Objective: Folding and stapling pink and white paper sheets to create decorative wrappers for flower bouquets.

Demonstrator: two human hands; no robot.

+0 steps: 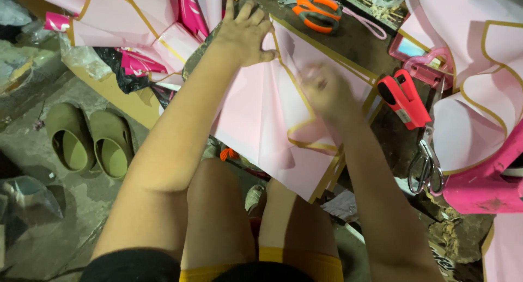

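Basically pink gold-edged paper sheet (261, 118), creased, under flat open left hand (246, 29), blurred right hand (327, 91) grip unclear.

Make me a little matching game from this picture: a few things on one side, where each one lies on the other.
Things:
1. orange scissors
2. red stapler
3. slippers
4. left hand

Places:
A. on the floor, far left
B. flat on the pink sheet's top edge
C. top of the table, middle
D. right of the pink sheet

Pairs: 1-C, 2-D, 3-A, 4-B
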